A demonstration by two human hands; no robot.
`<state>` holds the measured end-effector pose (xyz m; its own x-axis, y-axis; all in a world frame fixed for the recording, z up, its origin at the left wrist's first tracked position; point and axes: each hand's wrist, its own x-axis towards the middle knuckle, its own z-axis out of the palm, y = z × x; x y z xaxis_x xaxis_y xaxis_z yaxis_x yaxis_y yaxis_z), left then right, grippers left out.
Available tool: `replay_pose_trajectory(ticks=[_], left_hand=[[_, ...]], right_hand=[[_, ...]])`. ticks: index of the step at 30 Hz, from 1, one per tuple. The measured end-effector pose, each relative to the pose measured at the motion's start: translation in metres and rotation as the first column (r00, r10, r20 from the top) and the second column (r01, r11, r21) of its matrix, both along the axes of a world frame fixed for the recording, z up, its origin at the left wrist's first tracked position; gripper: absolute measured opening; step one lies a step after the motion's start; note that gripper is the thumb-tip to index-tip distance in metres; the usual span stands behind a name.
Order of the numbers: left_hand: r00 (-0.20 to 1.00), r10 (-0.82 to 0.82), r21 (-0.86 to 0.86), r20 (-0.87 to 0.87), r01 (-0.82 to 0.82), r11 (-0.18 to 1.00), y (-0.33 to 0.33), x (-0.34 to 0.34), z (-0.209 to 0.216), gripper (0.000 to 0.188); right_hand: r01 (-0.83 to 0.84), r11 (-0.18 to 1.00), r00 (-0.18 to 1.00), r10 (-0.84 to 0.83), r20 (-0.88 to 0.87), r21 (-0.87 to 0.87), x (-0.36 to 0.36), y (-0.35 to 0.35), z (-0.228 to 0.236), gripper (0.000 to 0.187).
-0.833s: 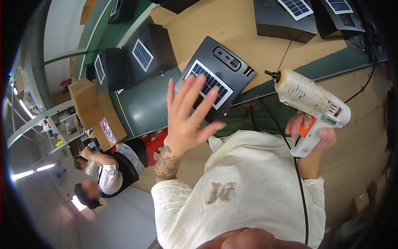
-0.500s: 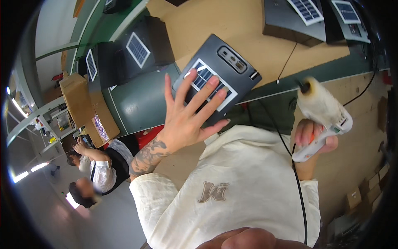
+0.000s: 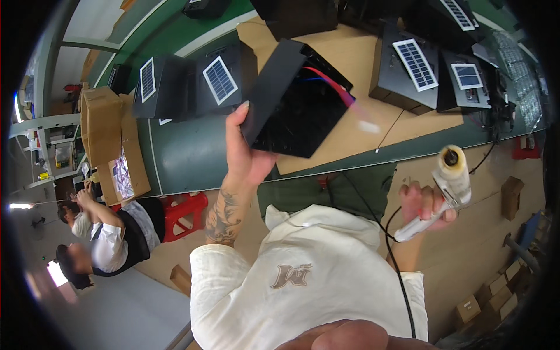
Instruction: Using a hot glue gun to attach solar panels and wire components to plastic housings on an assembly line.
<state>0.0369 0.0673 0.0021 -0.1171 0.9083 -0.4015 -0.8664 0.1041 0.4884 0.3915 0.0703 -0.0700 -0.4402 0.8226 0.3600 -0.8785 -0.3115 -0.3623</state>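
Observation:
My left hand (image 3: 248, 154) grips a black plastic housing (image 3: 300, 119) by its near left corner, the thumb on the outer wall. The housing is tilted up over the bench edge and its hollow inside shows. Red and blue wires (image 3: 331, 81) come out of it to a blurred white connector (image 3: 368, 126). The fingers under the housing are hidden. At the right, away from the bench, my right hand (image 3: 427, 202) is closed around the handle of a white hot glue gun (image 3: 454, 181). Its nozzle points up and a black cord trails from it.
Several black boxes with small solar panels (image 3: 220, 80) stand on the green bench (image 3: 186, 149) and on a cardboard sheet (image 3: 356, 131). An open carton (image 3: 105, 125) is at the left. Beyond it sit other people (image 3: 119, 245) near a red stool (image 3: 184, 216). Cartons lie on the floor, right.
The housing has been lifted and turned over: its solar panel side is gone from view and its wired inside shows. My left hand went from lying on it to gripping it. The glue gun tilted.

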Motion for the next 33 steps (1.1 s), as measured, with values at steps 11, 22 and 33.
replay_pose_trajectory(ticks=[11, 22, 33], left_hand=[[0.825, -0.326, 0.003, 0.462, 0.365, 0.931, -0.007, 0.034, -0.012, 0.064], [0.923, -0.174, -0.047, 0.342, 0.202, 0.978, -0.005, 0.044, -0.016, 0.066], [0.946, -0.149, -0.117, 0.287, 0.188, 0.975, -0.005, 0.048, -0.020, 0.061]], right_hand=[[0.121, 0.981, 0.872, -0.032, 0.488, -0.152, -0.065, 0.041, 0.094, 0.049], [0.060, 0.989, 0.536, 0.081, 0.841, -0.134, -0.084, 0.016, 0.112, 0.056], [0.040, 0.993, 0.429, 0.083, 0.900, -0.111, -0.098, 0.028, 0.106, 0.056]])
